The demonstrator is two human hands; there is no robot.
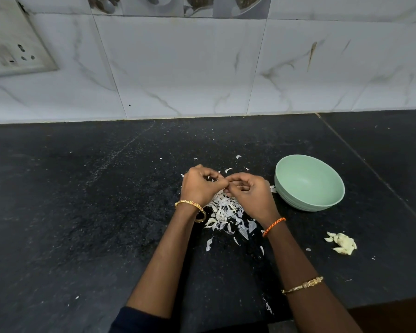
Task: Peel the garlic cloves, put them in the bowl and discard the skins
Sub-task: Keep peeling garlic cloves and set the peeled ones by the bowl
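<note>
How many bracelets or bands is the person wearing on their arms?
3: a gold bangle on the left wrist, an orange thread band on the right wrist, a gold bracelet higher up the right forearm.

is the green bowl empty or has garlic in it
Empty: the green bowl shows only its bare inside; peeled cloves lie on the counter.

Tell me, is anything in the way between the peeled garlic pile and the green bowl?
Nothing visible is. The peeled garlic cloves lie on the black counter in front of the green bowl, with only bare counter and a skin fleck between. Both hands work off to the left, over the skins.
</note>
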